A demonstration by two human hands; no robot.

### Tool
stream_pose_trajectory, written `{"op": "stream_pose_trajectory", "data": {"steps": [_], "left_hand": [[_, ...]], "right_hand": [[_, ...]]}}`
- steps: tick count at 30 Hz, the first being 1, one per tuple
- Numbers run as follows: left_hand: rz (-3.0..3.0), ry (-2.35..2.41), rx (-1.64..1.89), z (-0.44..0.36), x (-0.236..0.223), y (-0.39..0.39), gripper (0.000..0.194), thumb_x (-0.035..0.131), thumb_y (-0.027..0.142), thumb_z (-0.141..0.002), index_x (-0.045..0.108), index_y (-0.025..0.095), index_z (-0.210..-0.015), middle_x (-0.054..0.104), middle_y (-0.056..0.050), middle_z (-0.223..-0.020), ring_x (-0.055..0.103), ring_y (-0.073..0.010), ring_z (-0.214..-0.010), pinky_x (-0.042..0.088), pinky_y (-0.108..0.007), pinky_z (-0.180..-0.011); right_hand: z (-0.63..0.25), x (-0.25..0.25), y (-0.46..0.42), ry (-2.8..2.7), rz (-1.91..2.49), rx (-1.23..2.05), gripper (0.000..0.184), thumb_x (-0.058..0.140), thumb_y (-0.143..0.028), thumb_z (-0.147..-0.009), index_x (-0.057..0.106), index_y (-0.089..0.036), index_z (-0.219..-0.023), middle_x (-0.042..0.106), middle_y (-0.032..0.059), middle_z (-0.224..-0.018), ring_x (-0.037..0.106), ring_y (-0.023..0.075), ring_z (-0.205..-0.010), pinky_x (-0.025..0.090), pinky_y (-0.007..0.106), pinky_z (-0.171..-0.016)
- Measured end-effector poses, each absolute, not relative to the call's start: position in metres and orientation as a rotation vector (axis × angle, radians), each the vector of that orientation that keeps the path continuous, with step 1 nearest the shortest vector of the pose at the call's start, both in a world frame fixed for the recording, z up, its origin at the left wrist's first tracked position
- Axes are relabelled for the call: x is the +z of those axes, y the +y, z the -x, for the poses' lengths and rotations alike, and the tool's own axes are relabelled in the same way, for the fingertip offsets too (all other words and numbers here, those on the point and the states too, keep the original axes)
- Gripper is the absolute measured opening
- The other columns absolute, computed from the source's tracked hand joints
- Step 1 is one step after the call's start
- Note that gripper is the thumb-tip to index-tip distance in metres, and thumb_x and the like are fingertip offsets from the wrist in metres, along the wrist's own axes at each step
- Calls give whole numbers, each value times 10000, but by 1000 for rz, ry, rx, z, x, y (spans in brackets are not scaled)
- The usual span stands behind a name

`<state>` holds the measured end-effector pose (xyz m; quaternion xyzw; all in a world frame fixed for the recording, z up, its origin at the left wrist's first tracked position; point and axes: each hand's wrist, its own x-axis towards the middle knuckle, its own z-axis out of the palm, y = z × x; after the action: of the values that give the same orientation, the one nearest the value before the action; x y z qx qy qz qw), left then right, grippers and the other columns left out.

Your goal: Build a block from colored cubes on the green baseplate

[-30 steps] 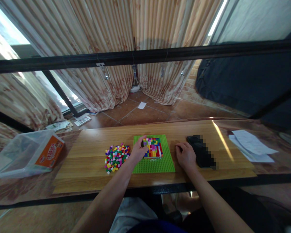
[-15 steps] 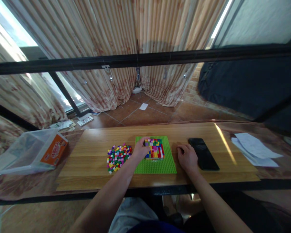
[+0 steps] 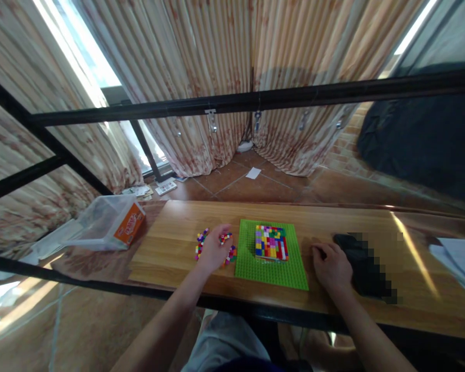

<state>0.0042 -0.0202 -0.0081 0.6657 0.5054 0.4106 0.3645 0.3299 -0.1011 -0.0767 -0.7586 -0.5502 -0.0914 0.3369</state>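
My left hand (image 3: 216,248) reaches over the pile of small coloured toy bricks (image 3: 225,238), its fingers curved and apart. Bricks show between thumb and fingers; none is clearly held, and the hand covers much of the pile. To its right lies a green studded baseplate (image 3: 271,279). A block of multicoloured bricks (image 3: 271,243), built up in a rectangle, stands on the baseplate. My right hand (image 3: 333,266) rests on the table just right of the baseplate, fingers curled in loosely, with nothing visible in them.
A black phone (image 3: 366,268), partly pixelated, lies beside my right hand on the wooden tabletop (image 3: 158,243). A clear plastic bin (image 3: 101,222) with an orange label stands at the left. White papers (image 3: 459,261) lie at the far right. A black metal rail (image 3: 232,103) crosses beyond the table.
My left hand has left the brick block and moved left onto the loose pile. My right hand stays in place beside the baseplate. The view has swung to the left.
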Motion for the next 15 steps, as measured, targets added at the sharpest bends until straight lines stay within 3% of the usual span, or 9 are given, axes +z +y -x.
{"op": "stream_pose_trajectory", "data": {"steps": [8, 15], "left_hand": [[-1723, 1519, 1176, 86, -29, -52, 201, 601, 210, -767, 638, 173, -961, 692, -59, -946, 649, -195, -904, 531, -357, -847], [-2121, 1526, 1000, 77, -22, -68, 169, 566, 167, -812, 652, 201, -954, 677, -51, -931, 635, -198, -916, 520, -358, -855]], "right_hand": [[-330, -74, -104, -1436, 2004, -269, 253, 492, -329, -843, 691, -174, -831, 666, 86, -877, 607, 230, -817, 442, 316, -669], [-331, -74, -103, -1445, 2003, -287, 241, 502, -320, -839, 693, -173, -834, 663, 80, -858, 604, 225, -814, 442, 312, -673]]}}
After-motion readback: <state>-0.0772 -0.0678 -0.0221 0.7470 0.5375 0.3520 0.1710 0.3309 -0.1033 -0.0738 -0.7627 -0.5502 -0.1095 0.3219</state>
